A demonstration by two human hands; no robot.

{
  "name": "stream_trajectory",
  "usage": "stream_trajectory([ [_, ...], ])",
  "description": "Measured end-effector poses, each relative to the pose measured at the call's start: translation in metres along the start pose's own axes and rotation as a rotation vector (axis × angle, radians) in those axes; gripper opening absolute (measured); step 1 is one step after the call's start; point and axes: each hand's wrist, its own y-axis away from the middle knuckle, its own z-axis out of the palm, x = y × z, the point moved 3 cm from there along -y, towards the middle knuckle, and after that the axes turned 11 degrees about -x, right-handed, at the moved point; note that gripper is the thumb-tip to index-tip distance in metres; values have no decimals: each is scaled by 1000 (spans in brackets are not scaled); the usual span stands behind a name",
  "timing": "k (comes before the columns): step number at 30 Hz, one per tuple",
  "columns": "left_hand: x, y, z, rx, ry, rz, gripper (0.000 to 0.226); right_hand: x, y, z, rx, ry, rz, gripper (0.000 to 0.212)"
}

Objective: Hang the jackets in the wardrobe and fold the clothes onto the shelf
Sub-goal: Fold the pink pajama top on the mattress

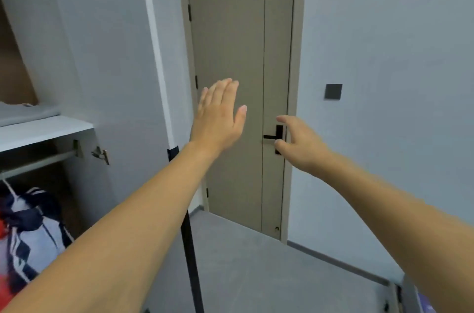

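Wardrobe [77, 56]: standing open at your left, taken here as the landmark.

Jacket [33, 225]: one white-and-navy piece is hanging from the rail [38, 161] inside the wardrobe, low at its left, with something red showing beside it. Hanging is looking at least partly done.

Folded cloth [25, 110]: a grey piece is lying on the shelf [46, 130] above the rail. Folding is also looking begun; how much is remaining you cannot judge, since no loose clothes are showing.

Left hand [218, 117]: you are holding it up flat, fingers straight and together, grasping nothing, to the right of the wardrobe and in front of the door [230, 56].

Right hand [300, 140]: you are reaching it further right of the wardrobe, fingers loosely curved and parted, holding nothing, in line with the door handle [272, 136].

Both hands are well apart from the jacket and the cloth, which are staying inside the wardrobe.
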Motion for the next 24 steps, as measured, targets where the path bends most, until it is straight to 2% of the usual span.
stream_trajectory([
  [7, 88, -57, 111, -185, 21, 128, 54, 142, 24, -42, 25, 5, 220, 60],
  [17, 155, -179, 303, -364, 72, 255, 54, 339, 9, -103, 79, 74, 572, 62],
  [24, 280, -256, 415, -427, 263, 421, 55, 453, 26, -166, 194, 146, 783, 61],
])
